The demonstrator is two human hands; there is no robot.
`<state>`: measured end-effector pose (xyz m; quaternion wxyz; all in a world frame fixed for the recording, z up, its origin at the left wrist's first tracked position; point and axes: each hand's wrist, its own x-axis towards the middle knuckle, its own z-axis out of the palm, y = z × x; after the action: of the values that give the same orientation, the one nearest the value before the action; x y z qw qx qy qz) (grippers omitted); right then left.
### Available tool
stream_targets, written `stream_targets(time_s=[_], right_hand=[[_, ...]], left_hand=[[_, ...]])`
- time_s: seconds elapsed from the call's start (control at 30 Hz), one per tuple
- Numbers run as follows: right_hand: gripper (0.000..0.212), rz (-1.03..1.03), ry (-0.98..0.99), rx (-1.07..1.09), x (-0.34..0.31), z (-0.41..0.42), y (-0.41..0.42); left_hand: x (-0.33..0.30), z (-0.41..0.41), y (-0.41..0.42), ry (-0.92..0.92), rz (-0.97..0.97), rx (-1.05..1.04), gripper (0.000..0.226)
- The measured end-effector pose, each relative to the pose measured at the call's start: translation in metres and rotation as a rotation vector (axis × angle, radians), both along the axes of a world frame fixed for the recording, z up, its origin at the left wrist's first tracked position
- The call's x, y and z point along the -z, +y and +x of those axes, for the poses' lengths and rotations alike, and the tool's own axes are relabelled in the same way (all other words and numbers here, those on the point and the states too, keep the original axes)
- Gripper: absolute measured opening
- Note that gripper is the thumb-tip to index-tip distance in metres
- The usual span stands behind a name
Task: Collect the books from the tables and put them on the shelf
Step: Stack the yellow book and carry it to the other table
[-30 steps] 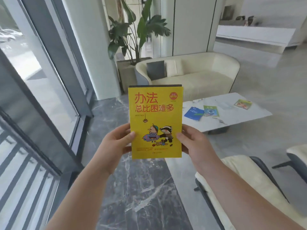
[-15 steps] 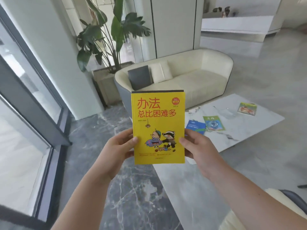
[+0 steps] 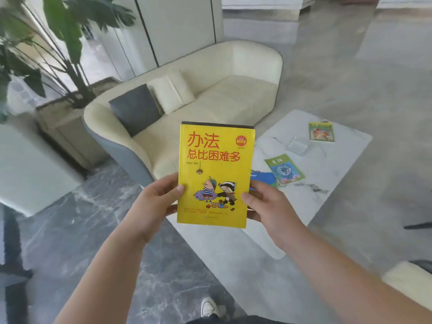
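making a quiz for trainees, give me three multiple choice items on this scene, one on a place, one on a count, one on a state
1. Where does the green book lie?
A. on the sofa
B. on the white table
C. on the floor

2. How many books lie on that table?
A. one
B. three
C. five

3. How is the yellow book held?
A. by both hands
B. by the left hand alone
C. it lies on the table

Answers:
1 B, it lies flat on the marble top.
2 B, a blue book and two green ones.
3 A, left hand and right hand grip its sides.
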<state>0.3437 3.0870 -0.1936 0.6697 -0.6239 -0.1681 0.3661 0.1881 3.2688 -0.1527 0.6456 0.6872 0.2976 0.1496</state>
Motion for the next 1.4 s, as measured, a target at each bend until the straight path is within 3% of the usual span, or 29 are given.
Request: stream_targets(time_s=[0.27,0.73,0.8,1.0,1.23,1.4], right_hand=[[0.021,-0.098,0.139,0.270,0.046,0.095,0.122],[0.024,-0.398,0.375,0.424,0.287,0.293,0.315],[0.022,-0.472,0.372,0.417,0.321,0.306,0.334],[0.044,-0.636,0.408,0.418,0.439,0.329,0.377],[0.035,-0.675,0.524,0.543,0.558,0.338,0.411],[0.032,-0.725,0.515,0.594,0.611,0.342,0.429]], left_hand=[[0.046,0.160,0.161,0.188,-0.080,0.256,0.032],[0.299,0.404,0.351,0.466,-0.236,0.268,0.030],[0.339,0.422,0.371,0.514,-0.227,0.278,0.027],[0.469,0.460,0.411,0.651,-0.191,0.333,0.024],[0.598,0.486,0.438,0.757,-0.075,0.416,0.018],[0.648,0.496,0.447,0.819,-0.011,0.462,0.022]])
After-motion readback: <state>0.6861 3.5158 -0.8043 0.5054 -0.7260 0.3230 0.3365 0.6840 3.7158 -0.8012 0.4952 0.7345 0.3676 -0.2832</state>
